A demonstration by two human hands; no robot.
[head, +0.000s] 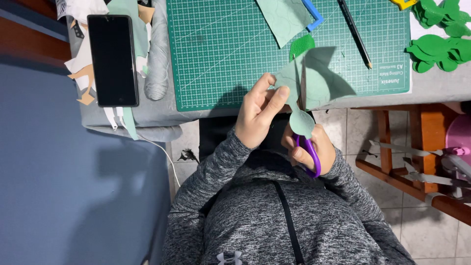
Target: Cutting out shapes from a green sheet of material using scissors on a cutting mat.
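just below the green cutting mat (221,73), left hand (255,115) fingers are pinching the pale green sheet (314,78) while right hand (309,147) is gripping purple scissors (310,154) pointing up into it.

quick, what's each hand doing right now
Left hand: closed, pinching the pale green sheet.
Right hand: closed on the purple-handled scissors.

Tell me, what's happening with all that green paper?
A person in a grey top is cutting a pale green sheet with purple-handled scissors. The left hand pinches the sheet's edge, and the right hand works the scissors from below. Behind them lies a green cutting mat with a pencil, bright green cut-out shapes and a black phone.
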